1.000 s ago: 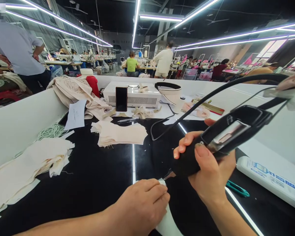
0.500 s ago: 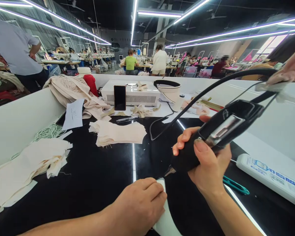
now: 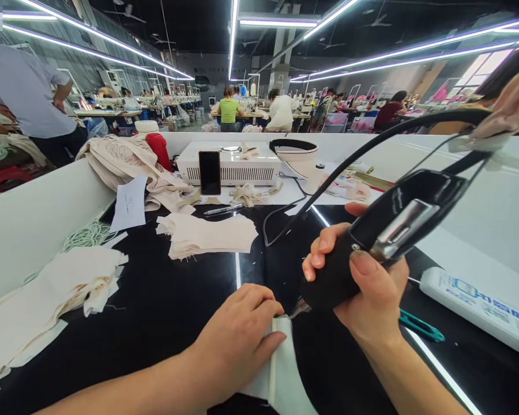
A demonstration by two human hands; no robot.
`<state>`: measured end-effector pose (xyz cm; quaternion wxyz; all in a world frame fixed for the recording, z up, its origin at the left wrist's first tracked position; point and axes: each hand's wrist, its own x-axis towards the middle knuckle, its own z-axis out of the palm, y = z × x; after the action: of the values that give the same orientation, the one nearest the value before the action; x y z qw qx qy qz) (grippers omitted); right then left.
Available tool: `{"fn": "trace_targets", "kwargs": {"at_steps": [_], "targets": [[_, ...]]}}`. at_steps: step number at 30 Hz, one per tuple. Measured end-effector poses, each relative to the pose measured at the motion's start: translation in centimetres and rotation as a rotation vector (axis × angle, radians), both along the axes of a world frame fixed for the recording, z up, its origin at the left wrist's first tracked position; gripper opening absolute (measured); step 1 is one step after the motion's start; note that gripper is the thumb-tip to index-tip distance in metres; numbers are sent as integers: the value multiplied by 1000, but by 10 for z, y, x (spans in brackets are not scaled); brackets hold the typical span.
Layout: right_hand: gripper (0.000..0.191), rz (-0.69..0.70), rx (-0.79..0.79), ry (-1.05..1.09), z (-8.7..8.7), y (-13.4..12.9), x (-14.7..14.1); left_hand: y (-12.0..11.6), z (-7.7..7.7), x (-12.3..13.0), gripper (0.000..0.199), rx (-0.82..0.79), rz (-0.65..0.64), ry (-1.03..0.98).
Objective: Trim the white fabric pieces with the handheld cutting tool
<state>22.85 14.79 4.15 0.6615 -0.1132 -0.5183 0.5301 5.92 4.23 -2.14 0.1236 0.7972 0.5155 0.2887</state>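
Note:
A black hand-held tool (image 3: 400,222) with a metal switch plate and a thick cable is gripped by my right hand (image 3: 367,288). Its narrow metal tip points down-left, beside the upper end of a pale fabric piece (image 3: 285,369). My left hand (image 3: 244,340) rests on that piece, fingers bent over its upper end and thumb along a raised strip. The fabric lies on the black tabletop (image 3: 168,346), partly hidden under my palm.
Stacked cream fabric pieces (image 3: 210,233) lie ahead, with another pile (image 3: 47,300) at left. Behind stand a phone (image 3: 210,173), a white vented box (image 3: 251,167) and a round container (image 3: 296,158). At right are a white bottle (image 3: 480,308) and teal snips (image 3: 421,326). Other people work beyond.
My left hand has moved slightly up and left, with its thumb now spread and more of the fabric showing. The tool in my right hand has shifted slightly, its tip a little lower.

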Motion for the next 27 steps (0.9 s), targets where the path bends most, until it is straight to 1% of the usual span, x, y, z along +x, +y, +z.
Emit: {"fn": "trace_targets", "kwargs": {"at_steps": [2,4,6,10,14,16,18,20,22,24,27], "targets": [[33,-2,-9,2,0,-1,0,4,-1,-1,29,-61,26,-10],[34,-7,-16,3,-1,-2,1,6,-3,0,31,-77,27,-9],[34,-12,-12,4,-1,-2,1,5,-5,1,30,-12,19,17],[38,-20,-3,6,-3,-3,0,1,-5,4,27,195,-36,87],[52,-44,1,-16,-5,-5,1,-1,-6,6,21,289,-139,190],[52,-49,11,-30,-6,-6,2,-2,-11,7,20,330,-183,263],[51,-47,23,-38,-6,-6,2,-3,-16,8,23,384,-213,337],[50,-46,29,-42,-7,-7,3,-4,-22,9,26,423,-216,370],[49,-49,31,-43,-7,-7,2,-6,-25,9,26,460,-206,362],[50,-54,39,-43,-7,-7,2,-8,-24,9,23,524,-193,340],[49,-84,42,-55,-7,-8,2,-11,-18,8,20,581,-191,330]]}}
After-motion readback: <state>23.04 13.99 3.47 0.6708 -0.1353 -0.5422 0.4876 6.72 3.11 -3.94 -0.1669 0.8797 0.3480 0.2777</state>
